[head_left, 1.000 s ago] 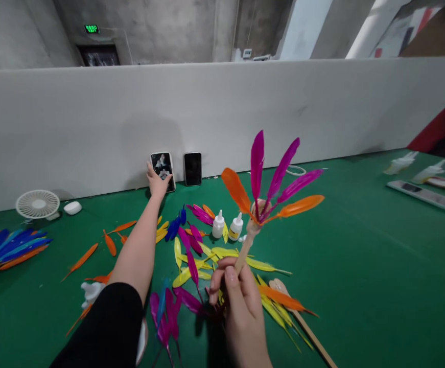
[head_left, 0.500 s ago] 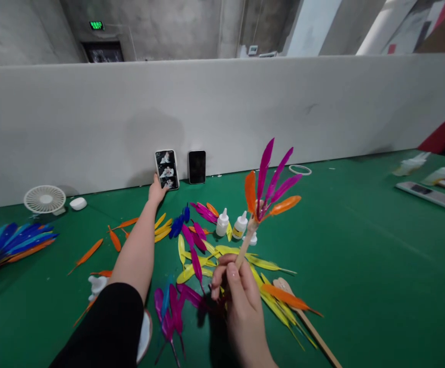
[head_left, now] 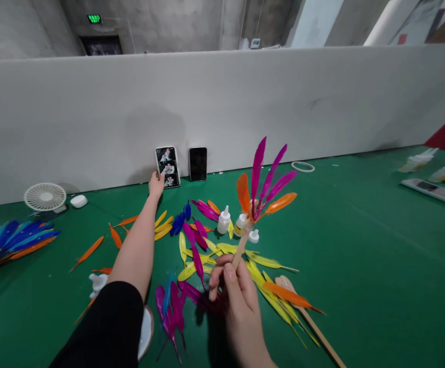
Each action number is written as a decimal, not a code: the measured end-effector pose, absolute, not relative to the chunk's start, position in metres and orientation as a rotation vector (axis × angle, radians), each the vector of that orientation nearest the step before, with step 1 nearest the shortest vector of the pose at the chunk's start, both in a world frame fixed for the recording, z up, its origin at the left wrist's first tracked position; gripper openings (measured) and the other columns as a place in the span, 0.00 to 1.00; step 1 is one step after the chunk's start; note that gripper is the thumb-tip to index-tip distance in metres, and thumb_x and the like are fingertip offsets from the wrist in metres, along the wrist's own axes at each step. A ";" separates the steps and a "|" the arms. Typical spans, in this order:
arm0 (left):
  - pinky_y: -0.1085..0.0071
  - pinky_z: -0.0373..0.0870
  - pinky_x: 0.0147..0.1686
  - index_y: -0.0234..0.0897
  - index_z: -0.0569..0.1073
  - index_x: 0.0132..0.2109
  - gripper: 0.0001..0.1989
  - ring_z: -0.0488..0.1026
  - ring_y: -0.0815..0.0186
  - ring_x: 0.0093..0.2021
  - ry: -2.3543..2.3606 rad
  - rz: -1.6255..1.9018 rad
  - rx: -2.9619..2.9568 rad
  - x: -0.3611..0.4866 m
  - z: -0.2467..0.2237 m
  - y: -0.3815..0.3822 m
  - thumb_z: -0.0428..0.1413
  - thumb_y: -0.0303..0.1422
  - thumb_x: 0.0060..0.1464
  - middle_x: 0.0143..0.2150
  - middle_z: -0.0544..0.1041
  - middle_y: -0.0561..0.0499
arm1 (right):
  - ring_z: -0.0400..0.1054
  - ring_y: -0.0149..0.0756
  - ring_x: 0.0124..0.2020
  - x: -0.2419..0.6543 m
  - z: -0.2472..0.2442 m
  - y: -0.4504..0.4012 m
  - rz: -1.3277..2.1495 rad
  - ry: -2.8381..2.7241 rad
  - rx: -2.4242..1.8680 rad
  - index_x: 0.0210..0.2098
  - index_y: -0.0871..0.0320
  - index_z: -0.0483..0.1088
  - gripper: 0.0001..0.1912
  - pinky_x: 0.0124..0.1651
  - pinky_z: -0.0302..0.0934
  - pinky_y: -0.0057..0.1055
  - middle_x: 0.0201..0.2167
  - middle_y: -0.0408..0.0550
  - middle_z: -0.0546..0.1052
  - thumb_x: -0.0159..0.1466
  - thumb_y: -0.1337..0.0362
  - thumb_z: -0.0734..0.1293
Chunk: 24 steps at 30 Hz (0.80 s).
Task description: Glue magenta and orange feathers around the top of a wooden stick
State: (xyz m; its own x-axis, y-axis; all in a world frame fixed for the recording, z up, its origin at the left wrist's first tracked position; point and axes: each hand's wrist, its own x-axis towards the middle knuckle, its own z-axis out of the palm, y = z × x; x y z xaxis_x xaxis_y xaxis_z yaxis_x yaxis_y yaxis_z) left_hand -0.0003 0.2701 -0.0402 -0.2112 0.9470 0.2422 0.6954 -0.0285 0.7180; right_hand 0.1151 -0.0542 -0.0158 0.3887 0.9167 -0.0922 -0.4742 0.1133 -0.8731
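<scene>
My right hand [head_left: 239,306] is closed around a wooden stick [head_left: 241,245], held upright and tilted to the right. Magenta feathers [head_left: 268,179] and orange feathers [head_left: 281,203] fan out from the stick's top. Stretched far forward, my left hand [head_left: 156,185] grips the lower left edge of a smartphone [head_left: 168,166] leaning on the white partition, its thumb over the lit screen. Loose yellow feathers [head_left: 270,261] and magenta feathers [head_left: 175,312] lie around my right hand. A second wooden stick [head_left: 318,332] rests under an orange feather [head_left: 289,295].
A dark phone [head_left: 198,164] leans beside the lit one. Glue bottles [head_left: 224,221] stand mid-table. Left are a small fan [head_left: 45,197] and a feather fan [head_left: 19,240]. The partition [head_left: 245,102] borders the green table [head_left: 379,255]. A white ring [head_left: 302,167] lies near it.
My left thumb has moved up from the phone's lower edge onto its screen. The feathered stick in my right hand has shifted slightly left.
</scene>
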 end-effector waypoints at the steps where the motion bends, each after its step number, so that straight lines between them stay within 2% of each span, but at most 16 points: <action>1: 0.67 0.66 0.43 0.35 0.65 0.49 0.17 0.72 0.58 0.46 1.919 1.087 1.739 0.000 -0.042 0.269 0.48 0.35 0.53 0.44 0.76 0.43 | 0.56 0.24 0.16 0.115 -0.016 -0.054 1.102 -0.547 -0.993 0.28 0.55 0.64 0.17 0.19 0.53 0.22 0.17 0.36 0.65 0.53 0.48 0.64; 10: 0.66 0.66 0.42 0.37 0.63 0.47 0.22 0.72 0.56 0.46 1.862 1.044 1.805 -0.001 -0.048 0.262 0.58 0.31 0.43 0.46 0.75 0.43 | 0.56 0.24 0.16 0.114 -0.019 -0.054 1.111 -0.551 -0.995 0.29 0.56 0.64 0.17 0.19 0.53 0.23 0.17 0.36 0.65 0.53 0.47 0.64; 24: 0.64 0.66 0.42 0.36 0.64 0.43 0.17 0.70 0.52 0.48 1.969 1.135 1.609 0.014 -0.049 0.263 0.57 0.36 0.45 0.45 0.74 0.39 | 0.57 0.25 0.17 0.114 -0.022 -0.052 1.127 -0.538 -1.009 0.30 0.55 0.63 0.18 0.21 0.54 0.23 0.17 0.36 0.65 0.53 0.46 0.64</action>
